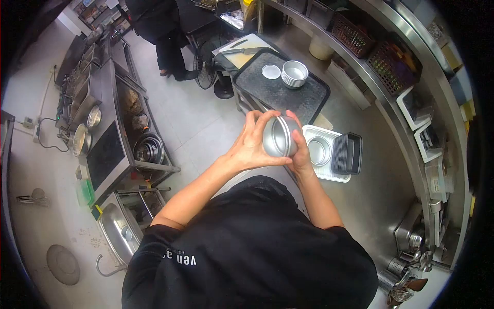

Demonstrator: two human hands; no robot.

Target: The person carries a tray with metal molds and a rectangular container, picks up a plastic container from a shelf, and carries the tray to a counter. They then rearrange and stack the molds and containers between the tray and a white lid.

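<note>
Between my two hands, small round silver cake tins [278, 136] are held tipped on their side in front of my chest; two rims show close together. My left hand [253, 141] wraps round the left side, fingers over the top and thumb along the lower edge. On the other side, my right hand [301, 149] grips the tins' outer wall. Just beyond, a black tray [257, 80] bears a stack of round tins [295, 73] and a flat pale disc [271, 71]. A white basket [329, 176] to the right holds a round tin [317, 151] and stacked dark loaf tins [347, 154].
A steel counter [375, 165] runs along the right, below a shelf with brown baskets [393, 67]. Knives lie on a cutting board [247, 50] behind the tray. Left are a sink [114, 219] and bowls [148, 148]. A person in black [167, 41] stands near a fan [206, 64].
</note>
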